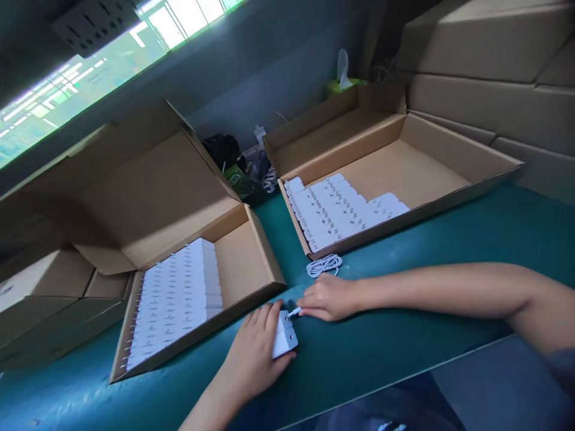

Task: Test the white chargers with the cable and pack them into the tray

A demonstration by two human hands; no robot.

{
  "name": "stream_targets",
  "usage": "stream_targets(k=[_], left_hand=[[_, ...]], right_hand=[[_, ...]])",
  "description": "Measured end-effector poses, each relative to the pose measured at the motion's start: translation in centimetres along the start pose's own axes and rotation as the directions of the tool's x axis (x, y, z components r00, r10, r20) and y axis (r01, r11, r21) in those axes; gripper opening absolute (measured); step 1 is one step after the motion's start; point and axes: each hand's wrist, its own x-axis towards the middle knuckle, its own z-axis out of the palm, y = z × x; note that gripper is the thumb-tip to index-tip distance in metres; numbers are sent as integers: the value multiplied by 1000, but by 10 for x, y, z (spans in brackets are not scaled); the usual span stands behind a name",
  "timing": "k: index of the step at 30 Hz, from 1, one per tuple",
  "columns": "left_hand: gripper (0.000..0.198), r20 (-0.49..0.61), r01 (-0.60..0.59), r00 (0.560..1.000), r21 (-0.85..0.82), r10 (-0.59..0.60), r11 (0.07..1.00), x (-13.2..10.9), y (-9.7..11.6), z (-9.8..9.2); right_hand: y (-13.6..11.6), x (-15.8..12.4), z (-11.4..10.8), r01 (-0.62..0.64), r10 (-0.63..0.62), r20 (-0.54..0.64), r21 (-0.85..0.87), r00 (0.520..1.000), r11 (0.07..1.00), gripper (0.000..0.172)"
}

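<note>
1. Adapter (284,336) – white, block-shaped, probably a plug-in power adapter – sits on the teal work mat (386,353) under the left hand, just beside the near corner of the left carton tray.
2. Left hand (254,359): the fingers (265,317) are slightly apart and curve over the adapter, their tips pressing on its upper face. The thumb is hidden, so a full grip cannot be confirmed.
3. Right hand (327,298): the fingers (314,311) lie close together, pinching a slim white connector (294,312) whose tip reaches the adapter's upper end. Whether the two are joined is too small to tell.
4. Cable coil (323,266) – white and loosely looped – lies on the mat just above the right hand, against the front wall of the right carton tray (404,173).
5. Adapter rows (330,209) stand packed in a stepped block in that tray's near corner, with bare cardboard beyond them.
6. Left carton tray (240,257) holds more adapter rows (175,302), filling most of its floor; its lid (153,197) stands raised behind it.
7. Tissue box (341,87), green, sits behind the right tray. Stacked cardboard boxes (485,90) rise along the right side.
</note>
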Motion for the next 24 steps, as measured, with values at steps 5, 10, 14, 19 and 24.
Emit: stream_targets(k=[5,10,14,19,24], left_hand=[[57,-37,-40,998,28,41,999,2,-1,6],[50,-62,-67,996,51,70,996,3,-2,6],[50,-51,-74,996,47,76,996,4,0,5],[49,21,-45,999,31,44,999,4,2,3],[49,10,-5,1000,19,5,1000,3,5,3]], right_hand=[[-1,6,0,-2,8,92,-69,996,998,26],[-9,13,-5,-52,72,198,-105,978,993,27],[-19,18,-6,-69,95,276,-105,957,992,22],[-19,22,-3,-16,43,306,-89,951,996,17],[-11,11,-10,30,4,298,-110,955,994,21]])
